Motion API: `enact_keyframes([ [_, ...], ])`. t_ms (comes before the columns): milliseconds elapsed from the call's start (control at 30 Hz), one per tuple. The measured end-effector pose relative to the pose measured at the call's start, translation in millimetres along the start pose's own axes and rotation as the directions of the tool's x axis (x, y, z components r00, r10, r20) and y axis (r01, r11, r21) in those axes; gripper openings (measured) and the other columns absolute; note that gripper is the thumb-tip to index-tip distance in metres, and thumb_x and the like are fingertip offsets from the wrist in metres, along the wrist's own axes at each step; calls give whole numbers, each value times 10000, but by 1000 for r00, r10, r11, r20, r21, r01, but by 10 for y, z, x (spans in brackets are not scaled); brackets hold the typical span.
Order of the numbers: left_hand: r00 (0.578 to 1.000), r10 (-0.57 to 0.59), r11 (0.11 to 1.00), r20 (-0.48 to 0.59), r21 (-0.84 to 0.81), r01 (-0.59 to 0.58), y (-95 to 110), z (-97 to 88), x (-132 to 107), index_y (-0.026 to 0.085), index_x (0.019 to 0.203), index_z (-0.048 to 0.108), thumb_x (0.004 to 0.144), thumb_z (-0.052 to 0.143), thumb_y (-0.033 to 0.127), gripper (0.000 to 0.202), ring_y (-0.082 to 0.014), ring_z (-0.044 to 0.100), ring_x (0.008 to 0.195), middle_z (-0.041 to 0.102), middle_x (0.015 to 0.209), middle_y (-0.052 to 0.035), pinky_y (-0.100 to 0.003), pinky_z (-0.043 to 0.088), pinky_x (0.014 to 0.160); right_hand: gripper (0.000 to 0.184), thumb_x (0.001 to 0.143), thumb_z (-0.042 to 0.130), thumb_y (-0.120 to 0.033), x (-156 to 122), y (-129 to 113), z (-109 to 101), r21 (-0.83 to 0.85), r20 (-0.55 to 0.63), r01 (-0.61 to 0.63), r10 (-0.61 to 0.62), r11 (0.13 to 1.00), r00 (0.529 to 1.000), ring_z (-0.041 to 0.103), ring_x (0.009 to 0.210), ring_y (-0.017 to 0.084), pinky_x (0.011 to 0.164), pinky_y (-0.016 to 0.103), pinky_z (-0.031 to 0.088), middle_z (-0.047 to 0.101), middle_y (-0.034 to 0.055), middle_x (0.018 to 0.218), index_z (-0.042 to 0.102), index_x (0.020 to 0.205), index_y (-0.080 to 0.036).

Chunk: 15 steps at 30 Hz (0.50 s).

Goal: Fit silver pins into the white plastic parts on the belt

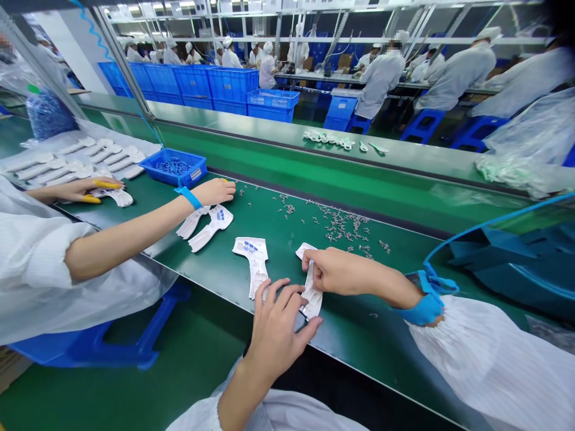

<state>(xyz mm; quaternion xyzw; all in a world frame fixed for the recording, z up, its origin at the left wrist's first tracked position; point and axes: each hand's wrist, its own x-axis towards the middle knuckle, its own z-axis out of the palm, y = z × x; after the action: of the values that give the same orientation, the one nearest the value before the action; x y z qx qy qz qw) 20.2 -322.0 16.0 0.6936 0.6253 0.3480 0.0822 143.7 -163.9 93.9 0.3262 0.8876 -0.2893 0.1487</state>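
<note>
My right hand (335,272) comes in from the right, with a blue wrist strap (424,305) on its wrist. Its fingers pinch the upper end of a narrow white printed card (311,293). My left hand (278,332) reaches up from the bottom with its fingers spread, and its thumb lies against the card's lower end. An L-shaped white card with blue marks (254,260) lies just beyond my left fingertips on the green workbench belt (215,281). Scattered small metal parts (341,224) lie on the belt further off.
Across the belt, a co-worker's hand (215,191) rests near two white cards (206,224), and their other hand (85,190) holds yellow-handled scissors (101,191). A blue tray of small parts (173,167) stands by the belt's far edge. Blue crates (229,87) stand beyond.
</note>
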Motion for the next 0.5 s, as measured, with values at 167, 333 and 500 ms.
enact_keyframes([
  [167,1000,-8,1000,9,3,8,1,-3,-2,231,956,602,857,724,335,189,-274,559,1201,696,1161,-10,-516,291,1100,383,749,593,-109,39,-120,-110,-110,88,-12,21,994,996,643,773,210,541,250,343,707,42,827,587,1120,-207],
  [333,1000,-15,1000,20,-13,15,-2,-4,-5,232,957,595,854,728,337,198,-276,552,1202,694,1165,0,-520,272,1103,392,752,604,-93,52,-268,-164,-231,131,-51,83,972,988,649,828,242,516,262,327,706,68,908,614,1128,-202],
  [500,1000,-23,1000,22,-21,23,-5,6,1,230,944,593,852,727,323,187,-280,543,1209,694,1167,-7,-517,271,1107,324,778,551,-40,1,-339,-95,-239,11,-69,74,969,997,664,801,272,556,302,365,704,137,958,657,1047,-187],
])
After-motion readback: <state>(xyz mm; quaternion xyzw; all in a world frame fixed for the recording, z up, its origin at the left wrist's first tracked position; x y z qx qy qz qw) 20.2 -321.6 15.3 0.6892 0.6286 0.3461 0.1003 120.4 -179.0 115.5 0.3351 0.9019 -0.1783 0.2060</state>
